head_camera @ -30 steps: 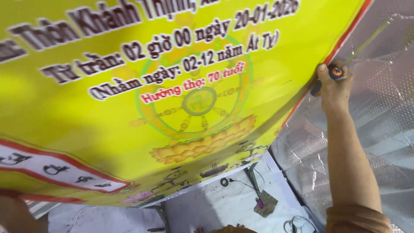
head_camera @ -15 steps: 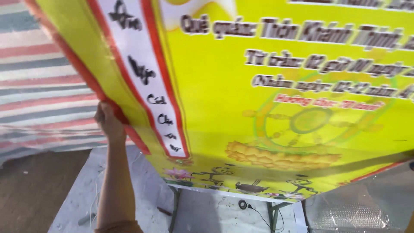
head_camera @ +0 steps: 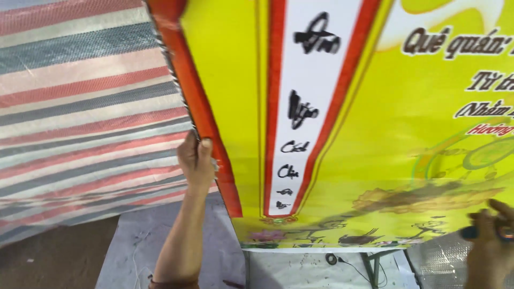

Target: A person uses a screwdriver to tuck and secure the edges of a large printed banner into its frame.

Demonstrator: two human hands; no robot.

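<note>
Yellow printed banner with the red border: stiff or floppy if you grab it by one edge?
Probably floppy: the banner is a thin printed sheet, and its red edge bends where the left hand pinches it. Likely light for its size, since one hand holds up that side. Its glossy face may be slippery. The right hand holds a small dark object, too blurred to identify.

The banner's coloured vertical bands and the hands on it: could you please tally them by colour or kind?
Red bands on the yellow banner: 3 (left edge, and two flanking the white one)
White bands: 1
Hands at the banner: 2 (left hand pinching the red edge, right hand at the lower right, holding a small dark object)
Total: 6
</note>
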